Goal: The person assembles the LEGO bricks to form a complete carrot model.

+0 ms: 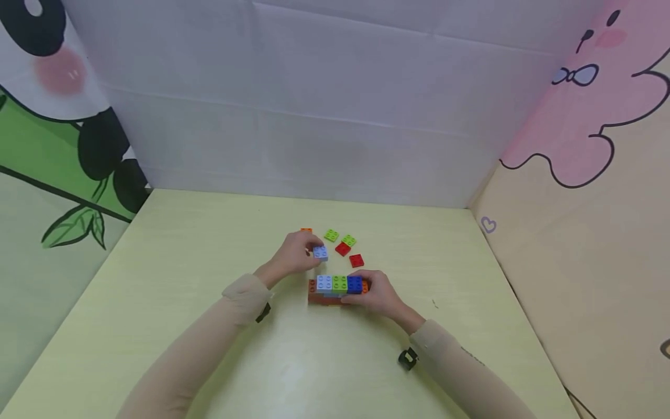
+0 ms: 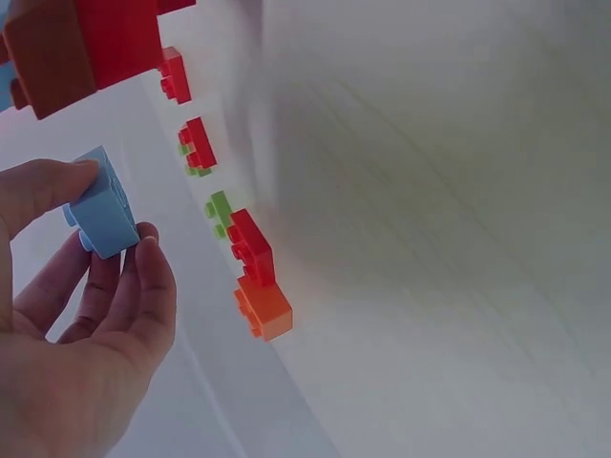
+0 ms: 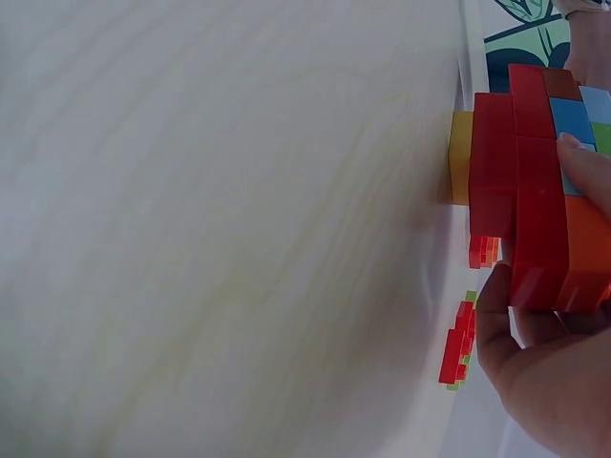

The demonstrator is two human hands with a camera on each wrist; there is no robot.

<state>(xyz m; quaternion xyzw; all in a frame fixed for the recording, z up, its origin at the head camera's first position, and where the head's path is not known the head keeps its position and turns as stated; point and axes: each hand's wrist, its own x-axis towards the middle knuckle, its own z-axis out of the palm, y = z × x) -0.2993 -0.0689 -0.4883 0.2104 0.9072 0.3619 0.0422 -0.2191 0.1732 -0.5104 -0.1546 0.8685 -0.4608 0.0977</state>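
A light blue toy brick (image 1: 320,253) is pinched between the thumb and fingers of my left hand (image 1: 294,252), above the table just behind the assembled block. In the left wrist view the same light blue brick (image 2: 107,212) shows its studs facing left. My right hand (image 1: 378,294) grips the right end of the brick assembly (image 1: 332,284), which has light blue, lime green and dark blue bricks along its top. Its side in the right wrist view has long red bricks (image 3: 540,215) and a yellow brick (image 3: 461,157) at the bottom.
Behind the assembly lie lime green bricks (image 1: 331,235), red bricks (image 1: 356,261) and an orange brick (image 1: 306,230) partly hidden by my left hand. The pale table (image 1: 220,227) ends at a white cloth wall (image 1: 314,145), with printed side panels to left and right.
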